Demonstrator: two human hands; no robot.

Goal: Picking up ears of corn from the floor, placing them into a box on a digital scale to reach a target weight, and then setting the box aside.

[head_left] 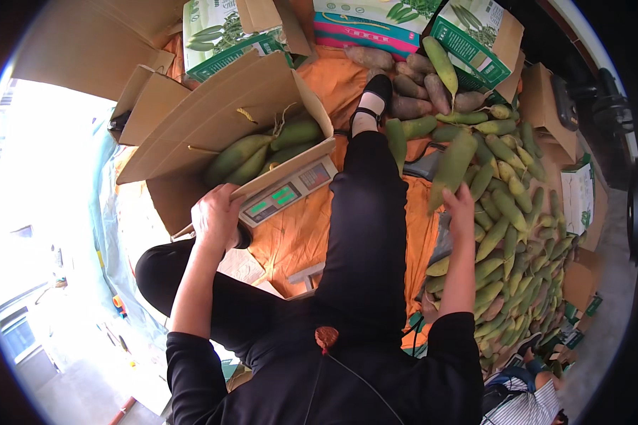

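A large green radish (454, 164) is held by its lower end in my right hand (461, 207), the thumb and fingers closed on it above the pile. My left hand (216, 214) grips the near edge of an open cardboard box (198, 117), its fingers curled over the side wall. Several green radishes (241, 157) lie inside that box. Against the box's near side shows a digital scale (285, 193) with lit green readouts. To my right spreads a big heap of green radishes (507, 205).
Brownish radishes (407, 106) lie near my outstretched foot (371, 106). Printed cartons (368, 25) stand along the far side, and an orange sheet (290, 241) covers the ground. Another person in a striped top (539, 404) is at the lower right.
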